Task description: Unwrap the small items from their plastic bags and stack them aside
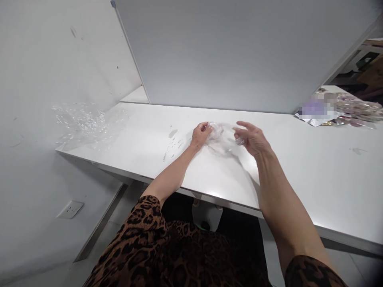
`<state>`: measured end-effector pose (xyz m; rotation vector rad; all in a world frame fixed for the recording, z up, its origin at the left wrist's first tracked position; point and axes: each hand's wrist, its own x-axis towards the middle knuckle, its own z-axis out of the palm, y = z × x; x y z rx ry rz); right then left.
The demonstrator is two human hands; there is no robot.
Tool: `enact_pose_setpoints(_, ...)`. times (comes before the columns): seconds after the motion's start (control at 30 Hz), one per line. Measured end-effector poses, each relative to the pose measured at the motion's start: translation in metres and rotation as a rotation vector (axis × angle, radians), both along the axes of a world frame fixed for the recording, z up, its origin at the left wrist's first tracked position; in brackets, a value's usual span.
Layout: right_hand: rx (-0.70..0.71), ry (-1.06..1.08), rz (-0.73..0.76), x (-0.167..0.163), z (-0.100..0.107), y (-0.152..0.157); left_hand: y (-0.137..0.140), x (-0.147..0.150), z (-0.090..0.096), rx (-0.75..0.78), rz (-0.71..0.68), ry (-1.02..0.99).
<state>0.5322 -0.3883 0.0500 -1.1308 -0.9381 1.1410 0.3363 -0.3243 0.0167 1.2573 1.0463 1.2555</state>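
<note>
Crumpled clear plastic, apparently a bag (223, 137), lies on the white table between my two hands, partly blurred. My left hand (201, 134) is closed on its left end, thumb against the curled fingers. On the other side, my right hand (251, 138) is raised a little above the table. Its index finger points out while the other fingers curl around a bit of clear plastic at the fingertips. Whether anything is inside the plastic I cannot make out.
A pile of loose clear plastic wrappers (86, 123) lies at the table's left end by the wall. At the back right sit several filled clear packets (356, 107) and a silvery pouch (317, 115). A grey upright panel (221, 56) stands along the back edge of the white table (314, 171).
</note>
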Motion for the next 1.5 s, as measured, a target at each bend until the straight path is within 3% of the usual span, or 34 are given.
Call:
enact_pose_setpoints(0.17, 0.272, 0.294, -0.179, 0.037, -0.006, 0.011, -0.006, -0.004, 0.010, -0.226, -0.354, -0.135)
enact_pose_setpoints(0.23, 0.289, 0.339, -0.194, 0.042, -0.015, 0.017, -0.012, -0.001, 0.014, -0.283, -0.411, -0.278)
enact_pose_setpoints(0.33, 0.130, 0.264, -0.194, 0.039, -0.028, 0.025, -0.017, 0.002, 0.019, -0.330, -0.363, -0.451)
enact_pose_setpoints(0.47, -0.028, 0.173, -0.339, 0.019, -0.032, 0.023, -0.013, 0.001, 0.019, -0.346, -0.229, -0.550)
enact_pose_setpoints(0.57, -0.035, 0.107, -0.300, 0.001, -0.023, 0.013, -0.008, 0.000, 0.016, -0.322, -0.158, -0.592)
enact_pose_setpoints(0.73, -0.024, -0.023, 0.099, -0.022, -0.011, -0.002, -0.015, 0.008, 0.013, -0.286, -0.159, -0.563)
enact_pose_setpoints(0.83, -0.022, -0.078, 0.070, -0.027, -0.013, -0.003, -0.021, 0.013, 0.012, -0.253, -0.213, -0.471)
enact_pose_setpoints(1.0, -0.024, -0.082, 0.040, -0.020, -0.014, 0.000, -0.020, 0.010, 0.010, -0.135, -0.106, -0.166)
enact_pose_setpoints(1.07, 0.033, 0.022, -0.002, -0.017, -0.012, 0.002, -0.017, 0.008, 0.010, -0.142, -0.088, -0.208)
enact_pose_setpoints(1.13, 0.125, 0.089, -0.138, -0.015, -0.011, 0.002, -0.016, 0.007, 0.011, -0.191, -0.085, -0.298)
enact_pose_setpoints(1.2, 0.253, -0.012, -0.341, -0.015, -0.010, 0.001, -0.017, 0.007, 0.013, -0.229, -0.089, -0.327)
enact_pose_setpoints(1.3, 0.433, -0.464, -0.491, -0.018, -0.013, -0.001, -0.021, 0.010, 0.012, -0.176, -0.089, -0.240)
enact_pose_setpoints(1.4, 0.499, -0.867, -0.402, -0.020, -0.022, 0.001, -0.027, 0.015, 0.007, -0.025, -0.108, -0.136)
enact_pose_setpoints(1.5, 0.441, -0.916, -0.299, -0.021, -0.031, 0.007, -0.028, 0.016, 0.001, 0.139, -0.088, -0.023)
